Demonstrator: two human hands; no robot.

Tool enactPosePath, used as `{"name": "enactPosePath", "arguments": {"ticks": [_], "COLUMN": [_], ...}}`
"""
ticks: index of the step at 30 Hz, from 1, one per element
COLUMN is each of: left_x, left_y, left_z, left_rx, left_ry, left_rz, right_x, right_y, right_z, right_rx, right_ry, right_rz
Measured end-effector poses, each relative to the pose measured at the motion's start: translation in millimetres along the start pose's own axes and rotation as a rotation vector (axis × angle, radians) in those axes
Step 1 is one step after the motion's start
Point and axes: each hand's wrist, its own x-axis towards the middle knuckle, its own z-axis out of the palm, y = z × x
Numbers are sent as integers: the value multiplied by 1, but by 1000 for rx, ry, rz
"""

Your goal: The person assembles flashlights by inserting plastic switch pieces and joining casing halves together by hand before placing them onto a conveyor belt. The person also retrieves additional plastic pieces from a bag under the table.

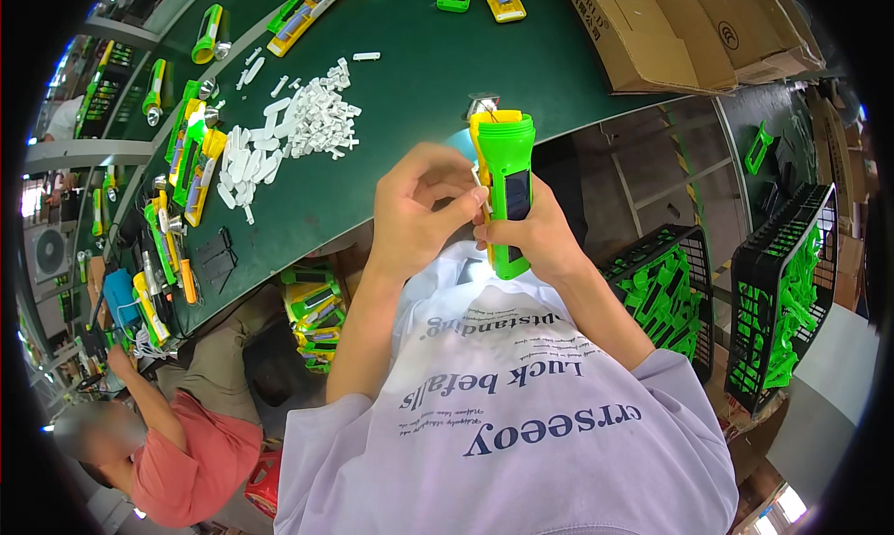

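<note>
A green and yellow flashlight body [511, 162] stands upright in front of my chest, with a dark panel on its front. My right hand [543, 235] is wrapped round its lower part, thumb across the front. At the flashlight's left side my left hand [424, 209] pinches a small white strip [476, 176] against the yellow half. A shiny reflector [482, 105] shows just above the flashlight's top. On the green table lie a heap of small white parts [323, 116] and a pile of longer white strips [247, 160].
Opened flashlights [191, 153] lie along the table's left side. A cardboard box [670, 32] stands at the far right. Black crates [780, 293] of green parts are to my right. At lower left a person in a red shirt [200, 460] sits by the table.
</note>
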Motion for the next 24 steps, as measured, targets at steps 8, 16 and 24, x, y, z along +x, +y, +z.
{"name": "enactPosePath", "arguments": {"ticks": [8, 16, 24], "left_x": [-3, -11, -5], "left_y": [3, -11, -7], "left_z": [11, 17, 31], "left_rx": [190, 358, 208], "left_ry": [80, 168, 320], "left_rz": [42, 100, -148], "right_x": [1, 4, 4], "right_y": [0, -2, 1], "right_z": [3, -1, 5], "right_rx": [-116, -129, -383], "right_ry": [59, 28, 16], "right_rz": [-99, -89, 21]}}
